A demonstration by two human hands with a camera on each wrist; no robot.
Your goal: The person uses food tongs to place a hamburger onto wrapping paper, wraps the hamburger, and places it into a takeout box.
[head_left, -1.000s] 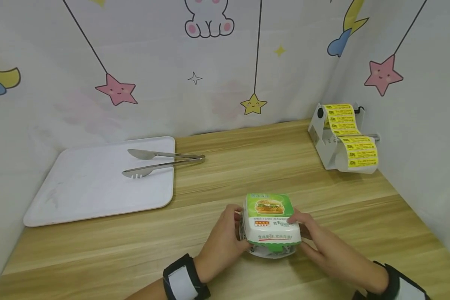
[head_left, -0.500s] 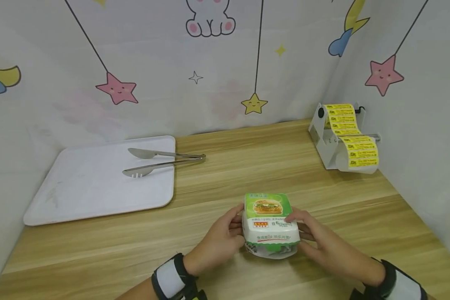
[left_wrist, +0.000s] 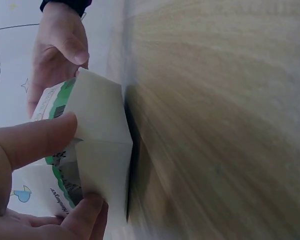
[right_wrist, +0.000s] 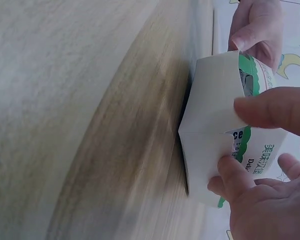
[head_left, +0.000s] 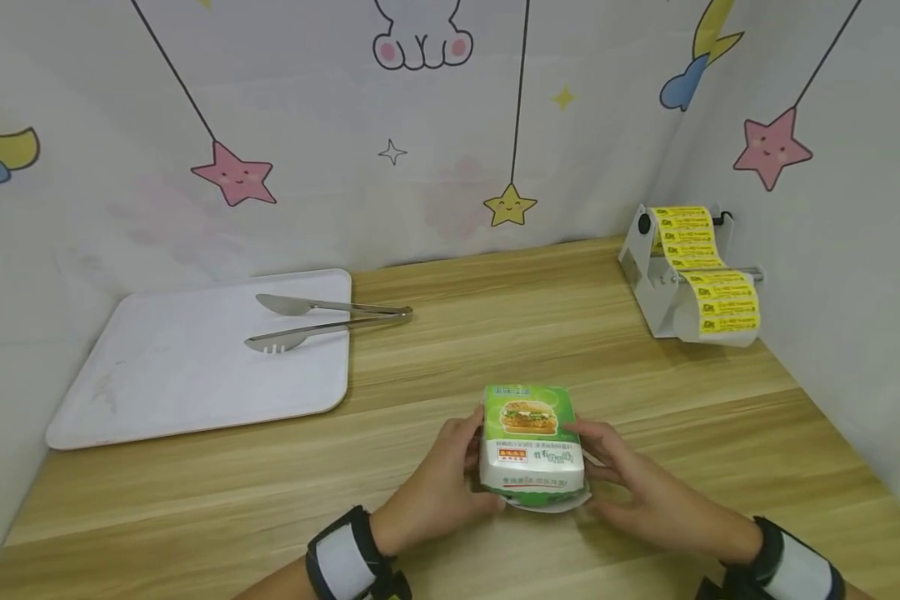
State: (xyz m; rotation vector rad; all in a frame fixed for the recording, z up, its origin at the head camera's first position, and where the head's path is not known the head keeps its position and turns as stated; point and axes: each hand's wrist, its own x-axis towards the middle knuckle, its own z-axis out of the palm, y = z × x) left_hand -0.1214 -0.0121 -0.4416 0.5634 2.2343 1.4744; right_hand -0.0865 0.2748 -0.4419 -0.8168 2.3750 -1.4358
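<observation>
A green and white burger box (head_left: 531,433) with a burger picture on its lid stands on the table in front of me. My left hand (head_left: 437,483) holds its left side, and my right hand (head_left: 641,496) grips the right side. The left wrist view shows the left thumb (left_wrist: 45,140) and fingertips on the box's white base (left_wrist: 102,110) near the lid's green edge. From the right wrist, the right thumb (right_wrist: 272,107) and fingertips touch the base and lid edge at a corner. Grey-printed paper shows in the gap between lid and base. The box's contents are hidden.
A white tray (head_left: 172,367) lies at the left, with metal tongs (head_left: 288,305) resting partly on it and reaching onto the wooden table (head_left: 450,350). At the back right stands a label dispenser (head_left: 645,292) with a roll of yellow labels (head_left: 723,300). Printed curtains border the table.
The box has shifted slightly left and turned a little, and less of its base shows under the lid's front. My right hand moved left with it; the left hand eased away, then came back.
</observation>
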